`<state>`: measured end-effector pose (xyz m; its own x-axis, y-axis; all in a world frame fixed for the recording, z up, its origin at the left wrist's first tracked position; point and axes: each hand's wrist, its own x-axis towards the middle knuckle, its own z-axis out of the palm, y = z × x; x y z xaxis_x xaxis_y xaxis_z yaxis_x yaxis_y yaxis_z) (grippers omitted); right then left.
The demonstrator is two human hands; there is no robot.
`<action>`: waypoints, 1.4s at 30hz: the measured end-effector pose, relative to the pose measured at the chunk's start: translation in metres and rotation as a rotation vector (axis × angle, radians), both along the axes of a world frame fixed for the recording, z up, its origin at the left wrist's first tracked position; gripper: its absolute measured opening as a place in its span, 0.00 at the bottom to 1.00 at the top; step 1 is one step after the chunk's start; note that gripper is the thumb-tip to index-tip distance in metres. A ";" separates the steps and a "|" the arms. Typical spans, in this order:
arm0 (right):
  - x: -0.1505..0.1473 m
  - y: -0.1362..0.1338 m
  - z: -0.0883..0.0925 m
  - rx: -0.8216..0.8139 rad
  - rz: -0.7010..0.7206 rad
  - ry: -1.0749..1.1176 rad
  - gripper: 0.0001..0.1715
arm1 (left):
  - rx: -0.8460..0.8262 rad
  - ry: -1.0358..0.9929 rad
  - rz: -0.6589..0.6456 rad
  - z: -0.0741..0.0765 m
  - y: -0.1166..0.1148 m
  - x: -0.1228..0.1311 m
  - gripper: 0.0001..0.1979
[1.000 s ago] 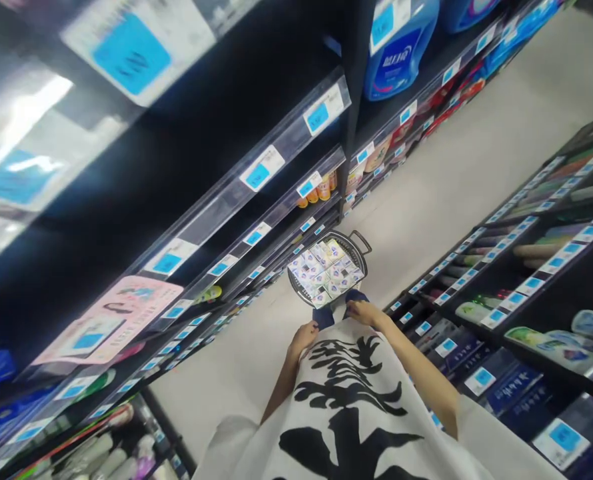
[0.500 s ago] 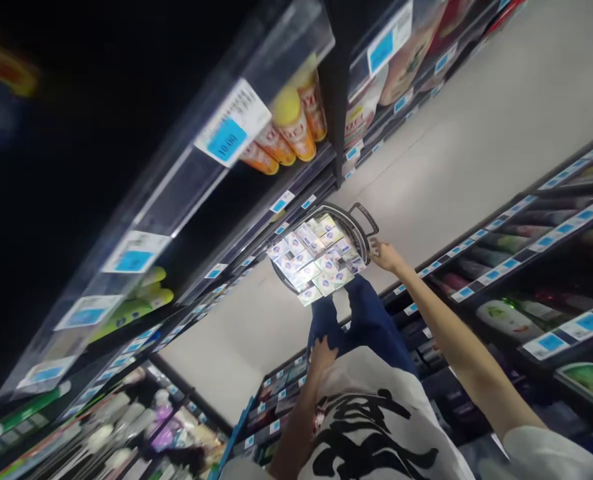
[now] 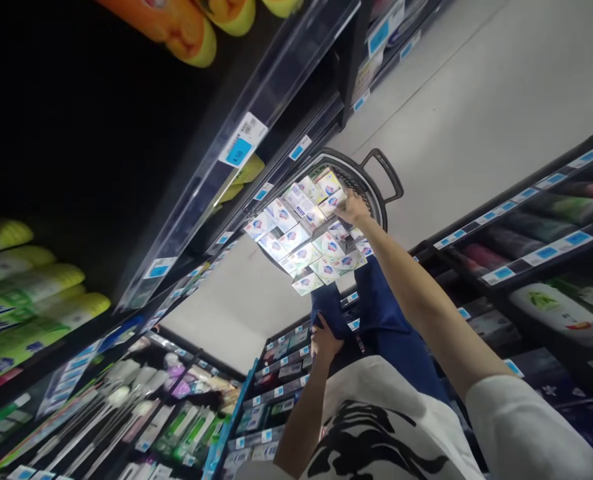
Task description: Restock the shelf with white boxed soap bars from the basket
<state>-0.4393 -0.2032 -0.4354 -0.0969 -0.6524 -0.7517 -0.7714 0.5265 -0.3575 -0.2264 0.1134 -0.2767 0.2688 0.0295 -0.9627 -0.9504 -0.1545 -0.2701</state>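
Observation:
A dark shopping basket (image 3: 380,212) with a loop handle (image 3: 395,175) stands low in front of my legs. Small soap boxes (image 3: 296,237), mostly white with blue logos, are piled over it and overhang its near side. My right hand (image 3: 355,208) reaches over the basket's right part, its fingers bent and closed on a soap box (image 3: 332,202) near the far end of the pile. On my left thigh lies my left hand (image 3: 327,341), its thumb and fingers apart, holding nothing.
On the left, a tall dark shelf (image 3: 256,100) with price tags carries yellow-capped orange bottles (image 3: 191,33) and green bottles (image 3: 41,293). Long-handled brushes (image 3: 111,407) hang at lower left. Another shelf (image 3: 541,257) runs along the right, with grey floor (image 3: 476,87) between.
My right hand has gone from the basket's right rim to the soap boxes inside. My left hand stays on the thigh. The view has shifted, and the basket looks larger.

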 end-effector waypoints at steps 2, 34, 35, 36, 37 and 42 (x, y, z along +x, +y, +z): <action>0.006 -0.007 -0.014 0.035 0.022 0.023 0.45 | -0.015 -0.023 -0.010 -0.004 -0.003 -0.002 0.65; 0.013 -0.035 -0.023 -0.118 0.018 0.044 0.49 | -0.037 -0.034 0.009 -0.012 -0.007 -0.003 0.64; 0.008 -0.035 -0.017 -0.115 0.001 0.053 0.47 | -0.029 -0.033 0.006 -0.011 -0.006 -0.003 0.64; 0.003 -0.033 -0.010 -0.132 -0.041 0.057 0.46 | -0.026 -0.030 0.001 -0.011 -0.006 -0.003 0.63; -0.002 -0.030 -0.002 -0.163 -0.115 0.048 0.44 | -0.029 -0.025 -0.005 -0.011 -0.006 -0.002 0.63; -0.032 0.011 0.052 -0.177 -0.845 -0.300 0.34 | -0.081 0.031 -0.011 -0.001 -0.009 0.010 0.58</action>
